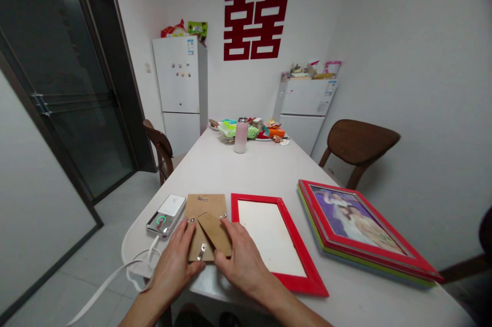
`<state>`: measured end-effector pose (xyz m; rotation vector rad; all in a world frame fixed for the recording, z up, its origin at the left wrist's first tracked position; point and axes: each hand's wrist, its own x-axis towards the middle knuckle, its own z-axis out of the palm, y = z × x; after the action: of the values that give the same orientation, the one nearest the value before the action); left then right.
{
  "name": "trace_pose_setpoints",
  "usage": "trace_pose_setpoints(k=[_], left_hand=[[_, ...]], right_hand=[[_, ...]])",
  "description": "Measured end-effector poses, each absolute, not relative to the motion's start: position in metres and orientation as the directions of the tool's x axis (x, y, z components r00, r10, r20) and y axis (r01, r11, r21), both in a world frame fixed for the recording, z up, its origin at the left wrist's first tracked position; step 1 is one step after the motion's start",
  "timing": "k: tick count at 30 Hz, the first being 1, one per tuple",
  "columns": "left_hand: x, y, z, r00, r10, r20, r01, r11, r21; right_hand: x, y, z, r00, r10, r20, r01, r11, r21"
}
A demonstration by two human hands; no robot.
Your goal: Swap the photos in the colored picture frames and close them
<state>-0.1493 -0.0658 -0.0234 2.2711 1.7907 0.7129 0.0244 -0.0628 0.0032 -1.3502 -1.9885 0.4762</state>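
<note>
A brown picture frame backing board [205, 203] with metal hanging clips lies at the table's near edge. Its stand flap [213, 230] is tilted across the middle. My left hand [175, 258] grips the board along its left side, fingertips near a clip and thumb at the lower edge. On the other side my right hand [242, 260] holds the board's right side, with the thumb at the flap's lower end and the fingers by another clip. Just right of the board, a red picture frame [290, 222] lies flat around a white surface.
Several stacked frames [388, 214], the top one red with a photo, lie at the right. A phone with a charger [166, 214] and white cable [103, 281] is at the left. Farther back stand a pink bottle [241, 137] and assorted packets [269, 132]. Chairs [357, 142] flank the table.
</note>
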Motion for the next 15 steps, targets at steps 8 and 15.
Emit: trace_pose_setpoints(k=[8,15], left_hand=[[-0.129,-0.068,0.006,0.287,0.828,0.482,0.815,-0.475,0.331],[-0.060,-0.071,-0.008,0.412,0.855,0.314,0.728,-0.516,0.452]], right_hand=[[0.062,-0.075,0.036,-0.224,0.850,0.477,0.600,0.506,-0.620],[0.137,-0.086,0.012,-0.150,0.922,0.357,0.794,0.328,-0.512]])
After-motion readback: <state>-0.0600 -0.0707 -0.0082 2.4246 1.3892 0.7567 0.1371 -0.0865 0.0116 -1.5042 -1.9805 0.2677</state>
